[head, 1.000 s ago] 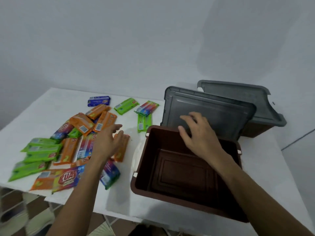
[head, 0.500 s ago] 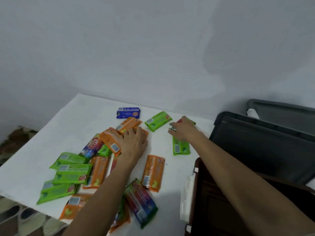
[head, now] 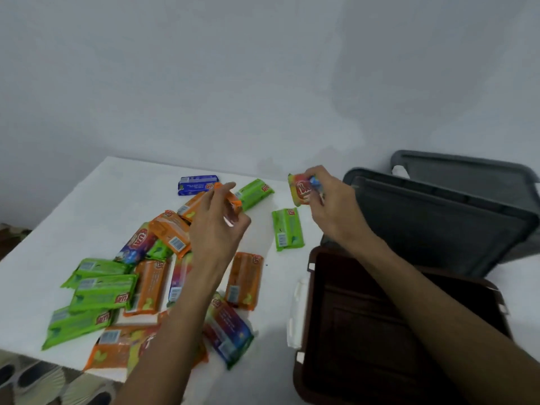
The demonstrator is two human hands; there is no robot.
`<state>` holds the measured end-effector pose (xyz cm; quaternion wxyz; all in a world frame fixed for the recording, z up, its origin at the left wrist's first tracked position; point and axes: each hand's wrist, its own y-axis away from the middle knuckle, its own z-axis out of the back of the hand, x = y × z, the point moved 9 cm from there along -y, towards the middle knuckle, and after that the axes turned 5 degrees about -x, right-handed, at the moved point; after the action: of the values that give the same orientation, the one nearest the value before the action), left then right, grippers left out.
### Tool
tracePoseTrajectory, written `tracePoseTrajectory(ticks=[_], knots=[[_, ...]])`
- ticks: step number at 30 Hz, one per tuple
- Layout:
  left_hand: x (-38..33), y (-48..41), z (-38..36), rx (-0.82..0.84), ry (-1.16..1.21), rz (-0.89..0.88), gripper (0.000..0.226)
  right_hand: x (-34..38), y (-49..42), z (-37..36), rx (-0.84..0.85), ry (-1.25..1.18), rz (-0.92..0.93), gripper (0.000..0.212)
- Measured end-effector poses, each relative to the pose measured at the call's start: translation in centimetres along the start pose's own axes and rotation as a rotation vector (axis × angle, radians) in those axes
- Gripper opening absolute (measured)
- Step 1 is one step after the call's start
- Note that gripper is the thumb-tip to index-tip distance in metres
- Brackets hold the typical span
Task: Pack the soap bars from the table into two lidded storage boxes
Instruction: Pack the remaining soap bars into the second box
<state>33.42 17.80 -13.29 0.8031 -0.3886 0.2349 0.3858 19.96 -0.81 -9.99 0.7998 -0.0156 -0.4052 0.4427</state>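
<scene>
Several wrapped soap bars, green, orange, blue and multicoloured, lie scattered on the white table [head: 87,206]. My left hand [head: 217,226] is raised over the pile, shut on an orange soap bar [head: 232,201]. To its right, my right hand [head: 330,206] holds a multicoloured soap bar [head: 299,190] above the table. A green soap bar [head: 287,229] lies flat between my hands. The open brown storage box [head: 309,331] stands at the lower right with nothing visible inside. Its grey lid [head: 438,217] leans behind it.
A second box with a grey lid [head: 467,168] stands at the back right against the wall. White latches [head: 295,314] stick out on the brown box's left side. Patterned floor [head: 35,384] shows beyond the table's near left edge.
Both hands were pressing down on bars on the table half a second ago; now each has lifted a bar off it. The view has shifted slightly left from the boxes.
</scene>
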Motion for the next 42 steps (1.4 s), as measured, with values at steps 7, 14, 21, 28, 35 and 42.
tracePoseTrajectory(ticks=[7,14,21,28,35,42], knots=[[-5.6,4.8,0.3,0.106,0.751,0.276,0.046,-2.0,11.1,11.1,-0.067,-0.507,-0.315,0.023],[-7.6,9.3,-5.4,0.303,0.936,0.384,0.048,-7.5,18.0,7.2,0.257,-0.575,-0.654,0.029],[-7.0,10.7,-6.8,0.301,0.928,0.396,0.049,-10.5,19.0,1.4,0.449,-0.494,-0.67,0.025],[-7.3,10.7,-6.4,0.335,0.83,0.335,0.051,-11.0,19.1,1.6,0.524,0.138,-0.339,0.036],[-10.1,11.0,-5.7,0.479,0.741,0.202,0.056,-9.7,17.7,6.7,0.302,-0.16,-0.388,0.03],[-16.2,14.5,-7.4,0.84,0.67,-0.084,0.056,-7.1,18.5,10.5,0.083,-1.076,-0.669,0.031]])
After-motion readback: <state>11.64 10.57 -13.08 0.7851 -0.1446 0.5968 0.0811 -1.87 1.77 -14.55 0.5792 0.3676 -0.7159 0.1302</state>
